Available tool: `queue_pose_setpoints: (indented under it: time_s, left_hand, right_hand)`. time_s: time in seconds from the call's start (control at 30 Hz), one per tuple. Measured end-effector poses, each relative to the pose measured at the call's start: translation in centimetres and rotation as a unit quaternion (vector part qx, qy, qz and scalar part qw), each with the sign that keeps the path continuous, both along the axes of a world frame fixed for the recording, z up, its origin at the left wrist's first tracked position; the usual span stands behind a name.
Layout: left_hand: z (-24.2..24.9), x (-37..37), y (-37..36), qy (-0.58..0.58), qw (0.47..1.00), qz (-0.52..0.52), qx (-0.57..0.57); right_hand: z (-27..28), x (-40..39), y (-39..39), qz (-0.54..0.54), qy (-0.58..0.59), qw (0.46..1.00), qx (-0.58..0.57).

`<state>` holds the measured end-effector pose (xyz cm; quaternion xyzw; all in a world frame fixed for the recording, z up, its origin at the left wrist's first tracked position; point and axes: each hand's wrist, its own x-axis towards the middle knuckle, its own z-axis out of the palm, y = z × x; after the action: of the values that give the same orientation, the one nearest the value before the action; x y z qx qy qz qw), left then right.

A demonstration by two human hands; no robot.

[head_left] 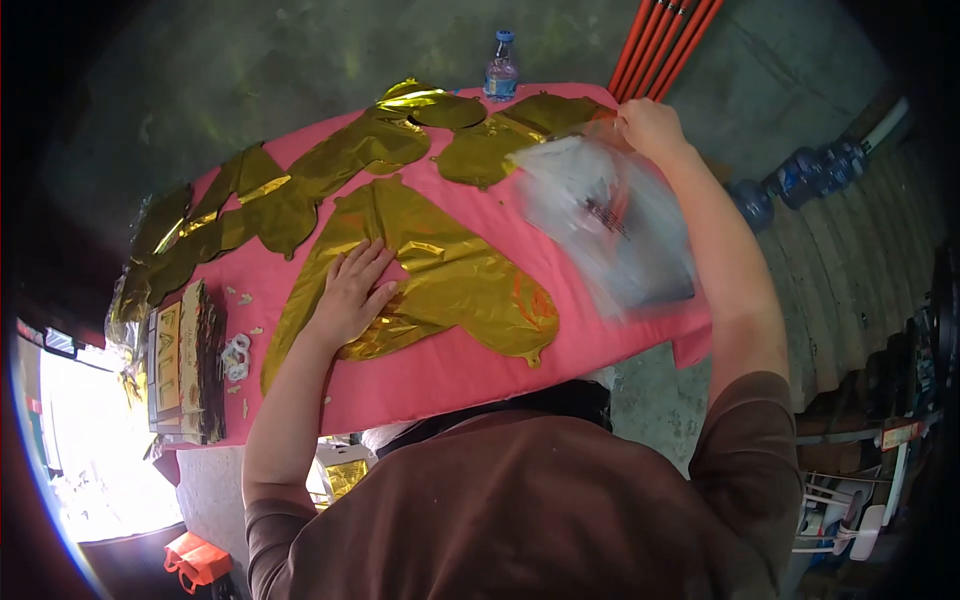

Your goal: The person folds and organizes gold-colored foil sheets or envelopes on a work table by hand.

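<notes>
My left hand (357, 293) lies flat, fingers spread, on a large flat gold foil balloon (440, 270) on the pink cloth. At the table's far right, my right hand (648, 128) has its fingers closed at the upper edge of a clear plastic bag (610, 215). The bag is blurred and has dark print on it. What exactly the right fingertips grip is too small to make out. More flat gold foil shapes (350, 145) lie along the far edge, one of them (480, 150) partly beside the bag.
A small plastic bottle (501, 72) stands at the far edge. Stacked packets (185, 365) and a white coiled item (236, 358) are at the left. Orange poles (662, 45) rise beyond the table. Large blue bottles (800, 175) are on the right, an orange bag (197, 560) lower left.
</notes>
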<state>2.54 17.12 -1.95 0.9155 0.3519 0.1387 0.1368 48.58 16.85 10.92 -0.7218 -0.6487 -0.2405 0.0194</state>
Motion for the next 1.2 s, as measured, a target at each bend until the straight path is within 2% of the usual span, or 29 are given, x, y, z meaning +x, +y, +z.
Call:
queue_pose_setpoints:
  time_s: [0.2, 0.37, 0.43, 0.57, 0.63, 0.77, 0.83, 0.87, 0.93, 0.97, 1.0, 1.07, 1.2]
  left_hand:
    - [-0.1, -0.1, 0.2, 0.000, 1.000, -0.004, 0.001]
    - [0.1, -0.1, 0.1, 0.013, 1.000, -0.006, 0.007]
    - [0.2, -0.1, 0.0, 0.015, 1.000, -0.004, 0.002]
    - [-0.3, -0.1, 0.2, 0.003, 1.000, -0.001, 0.013]
    - [-0.2, -0.1, 0.1, 0.002, 1.000, -0.001, 0.014]
    - [-0.2, -0.2, 0.1, -0.002, 1.000, -0.003, 0.011]
    - [-0.3, -0.2, 0.2, -0.003, 1.000, -0.008, 0.017]
    - [-0.3, -0.2, 0.2, -0.004, 1.000, -0.007, 0.015]
    - [-0.2, -0.2, 0.1, -0.001, 1.000, -0.007, 0.019]
    - [-0.1, -0.2, 0.1, -0.003, 1.000, -0.005, 0.019]
    - [0.0, -0.1, 0.0, 0.001, 1.000, -0.008, 0.016]
    - [0.1, -0.2, 0.1, 0.005, 1.000, -0.009, 0.013]
    - [-0.2, -0.3, 0.1, 0.001, 1.000, -0.011, 0.018]
  right_hand:
    - [2.3, -0.9, -0.3, -0.062, -0.020, 0.997, -0.033]
    - [0.8, -1.3, -1.1, -0.097, -0.039, 0.994, -0.022]
    - [1.8, -2.9, -2.2, -0.110, -0.021, 0.989, -0.097]
    - [3.1, -4.1, -2.8, -0.104, 0.000, 0.990, -0.098]
    - [4.4, -6.2, -3.3, -0.060, 0.001, 0.997, -0.054]
    - [4.9, -8.9, -3.7, -0.022, 0.009, 0.998, -0.064]
    - [3.1, -8.5, -3.4, 0.073, 0.040, 0.986, -0.144]
    - [2.2, -8.7, -3.2, 0.074, 0.039, 0.986, -0.146]
    - [-0.2, -9.2, -2.9, 0.106, -0.104, 0.974, -0.174]
    - [-2.1, -8.1, -2.0, 0.132, -0.108, 0.975, -0.142]
    - [-3.0, -7.3, -1.2, 0.133, -0.110, 0.975, -0.141]
    - [-3.9, -6.3, 0.0, 0.067, -0.124, 0.977, -0.160]
    - [-0.4, -5.9, -0.3, 0.072, -0.053, 0.988, -0.126]
